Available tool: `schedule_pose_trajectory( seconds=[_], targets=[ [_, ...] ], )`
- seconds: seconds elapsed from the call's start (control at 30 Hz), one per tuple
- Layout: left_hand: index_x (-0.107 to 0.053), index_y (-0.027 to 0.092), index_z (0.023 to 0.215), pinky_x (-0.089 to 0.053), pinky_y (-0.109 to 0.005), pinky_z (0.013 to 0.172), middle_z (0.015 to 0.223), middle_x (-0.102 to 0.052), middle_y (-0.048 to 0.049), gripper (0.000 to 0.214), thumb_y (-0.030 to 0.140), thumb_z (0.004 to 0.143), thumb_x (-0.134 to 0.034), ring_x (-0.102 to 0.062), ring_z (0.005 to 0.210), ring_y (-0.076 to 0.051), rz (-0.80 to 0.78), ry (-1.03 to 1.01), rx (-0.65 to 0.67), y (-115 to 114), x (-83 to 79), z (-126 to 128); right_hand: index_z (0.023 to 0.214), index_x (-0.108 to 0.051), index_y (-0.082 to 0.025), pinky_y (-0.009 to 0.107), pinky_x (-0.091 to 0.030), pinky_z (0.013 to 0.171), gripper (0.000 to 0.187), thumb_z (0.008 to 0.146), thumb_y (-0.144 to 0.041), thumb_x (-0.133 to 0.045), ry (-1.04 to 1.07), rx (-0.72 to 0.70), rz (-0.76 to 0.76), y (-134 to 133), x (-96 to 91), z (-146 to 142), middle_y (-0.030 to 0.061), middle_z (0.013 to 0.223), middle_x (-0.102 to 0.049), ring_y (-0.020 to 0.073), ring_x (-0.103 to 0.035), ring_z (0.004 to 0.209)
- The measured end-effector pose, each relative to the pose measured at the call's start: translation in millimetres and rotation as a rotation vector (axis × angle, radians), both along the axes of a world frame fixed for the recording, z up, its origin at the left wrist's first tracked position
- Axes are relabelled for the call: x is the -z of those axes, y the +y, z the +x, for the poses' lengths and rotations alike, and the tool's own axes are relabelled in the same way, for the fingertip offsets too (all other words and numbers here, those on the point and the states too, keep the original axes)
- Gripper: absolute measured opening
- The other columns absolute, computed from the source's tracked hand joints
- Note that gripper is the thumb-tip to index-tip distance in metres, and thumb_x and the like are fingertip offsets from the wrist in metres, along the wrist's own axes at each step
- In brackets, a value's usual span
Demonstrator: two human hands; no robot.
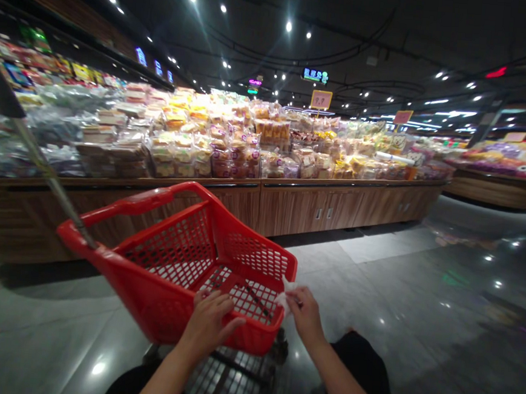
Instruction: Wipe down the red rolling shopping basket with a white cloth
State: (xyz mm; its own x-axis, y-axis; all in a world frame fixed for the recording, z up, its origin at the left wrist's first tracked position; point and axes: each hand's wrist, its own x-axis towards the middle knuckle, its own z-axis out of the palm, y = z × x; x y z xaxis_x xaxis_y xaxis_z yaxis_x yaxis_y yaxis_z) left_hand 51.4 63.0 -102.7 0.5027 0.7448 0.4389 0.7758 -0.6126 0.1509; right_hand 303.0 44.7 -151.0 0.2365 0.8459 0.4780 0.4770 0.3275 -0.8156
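A red plastic shopping cart [163,310] with lattice sides stands right in front of me. My left hand [211,319] grips its near rim, with the fingers curled over the edge and the thumb on the outer side. At the cart's right corner, my right hand [303,309] pinches a crumpled white tissue [286,296] against the red rim. Part of the tissue is hidden by my fingers. Through the basket's lattice floor [248,299] some dark bars show.
A metal pole [49,171] with a dark upper end rises at the cart handle [148,200]. Behind the cart runs a wood-panelled display counter [298,209] piled with packaged foods [234,152]. Grey shiny floor [418,312] stretches right, towards another display stand [495,188].
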Motion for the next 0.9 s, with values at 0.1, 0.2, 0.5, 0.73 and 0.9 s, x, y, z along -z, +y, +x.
schedule_pose_trajectory(
  seconds=[0.1, 0.2, 0.5, 0.73, 0.9],
  targets=[
    [-0.059, 0.023, 0.072, -0.028, -0.042, 0.090, 0.080, -0.065, 0.0005, 0.029, 0.050, 0.079, -0.053, -0.057, 0.086, -0.021, -0.020, 0.010, 0.004, 0, -2.3, -4, 0.081, -0.068, -0.019, 0.030, -0.049, 0.072, 0.016, 0.078, -0.017, -0.052, -0.003, 0.083, 0.010, 30, -3.7, 18, 0.0049, 0.082, -0.060, 0.0186, -0.059, 0.077],
    [-0.060, 0.022, 0.075, -0.028, -0.044, 0.091, 0.083, -0.065, -0.0010, 0.031, 0.052, 0.078, -0.053, -0.057, 0.089, -0.022, -0.042, 0.017, 0.008, -1, -5.2, -7, 0.083, -0.068, -0.017, 0.031, -0.049, 0.073, 0.018, 0.079, -0.021, -0.051, 0.002, 0.097, 0.013, 40, -0.6, 23, 0.0056, 0.082, -0.060, 0.0188, -0.060, 0.077],
    [-0.061, 0.023, 0.096, -0.008, -0.057, 0.104, 0.104, -0.065, -0.0044, 0.026, 0.043, 0.082, -0.051, -0.054, 0.102, -0.024, 0.034, -0.036, -0.026, -20, -10.7, 34, 0.096, -0.065, -0.018, 0.033, -0.049, 0.076, 0.022, 0.077, -0.025, -0.054, 0.030, 0.158, -0.036, 21, -2.0, 24, 0.0054, 0.088, -0.065, 0.0209, -0.061, 0.082],
    [-0.063, 0.020, 0.073, -0.017, -0.054, 0.101, 0.075, -0.066, -0.0017, 0.022, 0.038, 0.082, -0.053, -0.057, 0.083, -0.021, 0.009, -0.034, -0.050, -34, 11.2, 93, 0.097, -0.069, -0.021, 0.031, -0.046, 0.081, 0.029, 0.080, -0.011, -0.048, -0.089, 0.007, 0.074, 29, -10.4, 21, 0.0054, 0.092, -0.058, 0.0189, -0.057, 0.088],
    [-0.061, 0.021, 0.070, -0.021, -0.049, 0.098, 0.071, -0.064, 0.0012, 0.013, 0.031, 0.077, -0.059, -0.055, 0.080, -0.019, 0.027, -0.055, 0.009, -31, 22.2, 84, 0.095, -0.068, -0.023, 0.027, -0.047, 0.074, 0.031, 0.080, -0.006, -0.047, -0.089, -0.134, 0.101, -10, 5.5, -6, 0.0031, 0.086, -0.053, 0.0159, -0.054, 0.082]
  ],
)
